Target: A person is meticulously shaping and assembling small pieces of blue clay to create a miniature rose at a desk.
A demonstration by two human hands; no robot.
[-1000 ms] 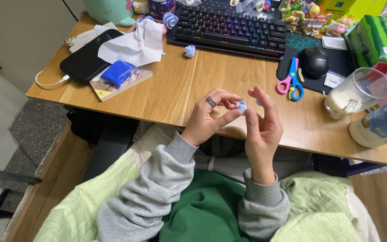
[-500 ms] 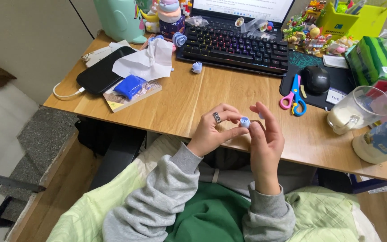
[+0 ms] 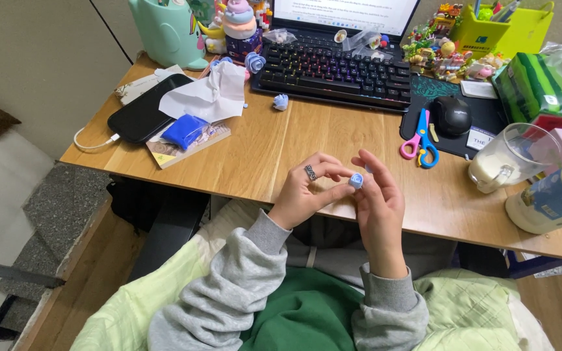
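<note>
A small pale-blue rose-shaped clay piece [image 3: 356,180] is pinched between the fingertips of both hands, just above the front edge of the wooden desk [image 3: 268,156]. My left hand [image 3: 307,192], with a ring on one finger, grips it from the left. My right hand [image 3: 378,205] grips it from the right with its fingers upright. Two similar blue clay flowers, one [image 3: 281,101] on the desk and one [image 3: 254,62] by the keyboard's left end, lie farther back.
A backlit keyboard [image 3: 336,68], a black mouse [image 3: 451,114], pink-and-blue scissors [image 3: 419,140], a glass mug [image 3: 508,159] and a white bottle [image 3: 554,198] sit to the right. A black phone [image 3: 144,107], blue clay block [image 3: 185,130] and crumpled paper [image 3: 209,94] lie left.
The view has tilted slightly, so the desk sits higher in frame. Both hands stay together on the blue clay piece, the fingers shifting a little around it.
</note>
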